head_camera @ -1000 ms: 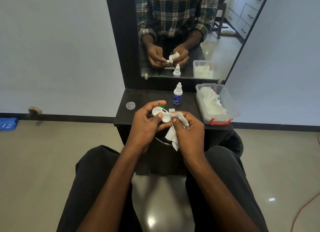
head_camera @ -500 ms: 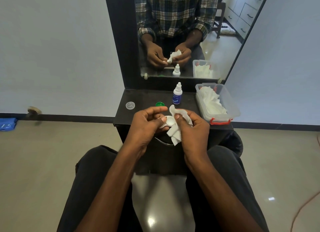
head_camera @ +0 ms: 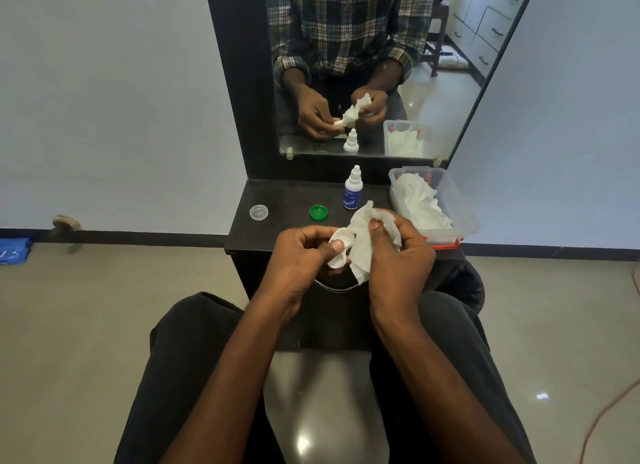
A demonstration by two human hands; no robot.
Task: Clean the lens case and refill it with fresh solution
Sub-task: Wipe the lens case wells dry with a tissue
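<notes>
Now the tissue is lifting off the lens case between wipes.

Compared with a second ago, the right hand (head_camera: 398, 252) is drawing the crumpled tissue (head_camera: 363, 242) up and aside, its grip pinching the paper, so one white well is showing bare. The left hand (head_camera: 298, 256) is gripping the lens case (head_camera: 337, 247) above the desk (head_camera: 277, 200) edge, thumb pressing on it. Cleaning seems to be nearing its end; the solution bottle (head_camera: 353, 190) is standing untouched behind, with the green cap (head_camera: 319, 212) and clear cap (head_camera: 258, 212) lying off.
</notes>
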